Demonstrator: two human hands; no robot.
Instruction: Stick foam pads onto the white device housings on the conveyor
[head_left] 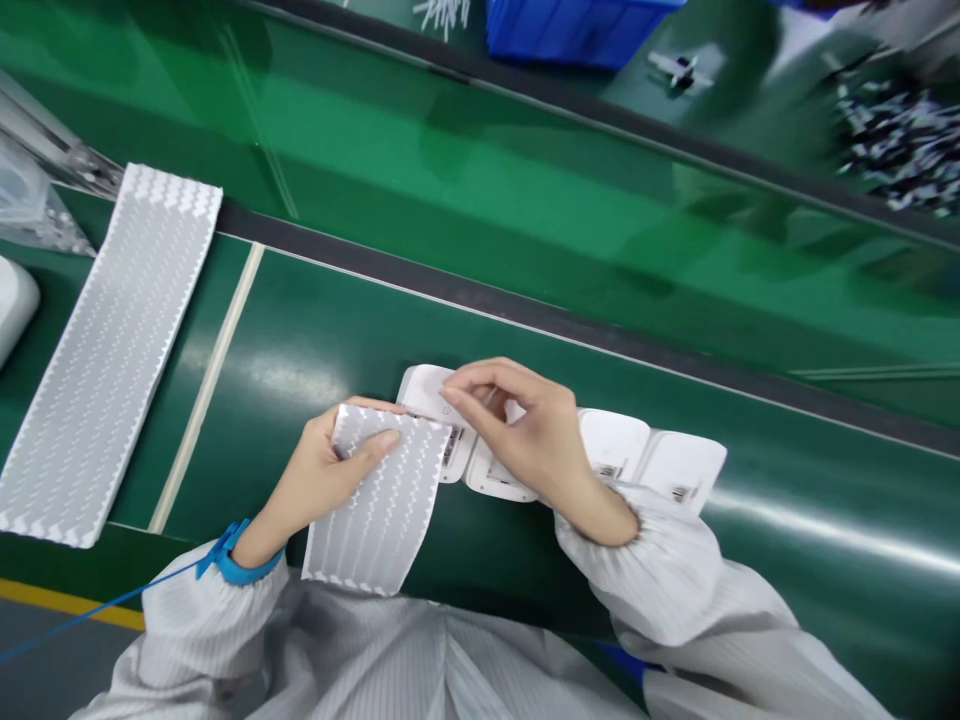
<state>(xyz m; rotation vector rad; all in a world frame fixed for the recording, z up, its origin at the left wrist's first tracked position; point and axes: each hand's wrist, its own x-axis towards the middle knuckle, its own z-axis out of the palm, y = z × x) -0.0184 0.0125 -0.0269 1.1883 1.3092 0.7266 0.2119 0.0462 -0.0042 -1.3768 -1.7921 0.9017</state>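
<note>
White on Green, With Little Room to Spare

A worker's left hand (334, 465) grips a grey-white sheet (382, 505), thumb flat on top and fingers behind, over a green counter (300, 360). The sheet's lower end hangs toward the counter's near edge; its upper corner overlaps the leftmost white device (426, 388) in the view, though contact is impossible to confirm. That overlap looks like the chief hazard: a careless tug could drag the device askew. Toward the counter's right end, the right sleeve (667, 560) bulks close to the other devices (686, 465), and a dropped elbow could brush them out of line. A blue cord (105, 608), running from the wristband (255, 573) out past the near edge, might snag on a long reach.

The right hand (536, 430) arches over the row from the near side, knuckles high, thumb and forefinger narrowly spaced above the leftmost device; whether anything is pinched between them cannot be told. The left forearm slants in from the near edge. A larger sheet (112, 370) spans the counter's left part, from far edge to near.
</note>
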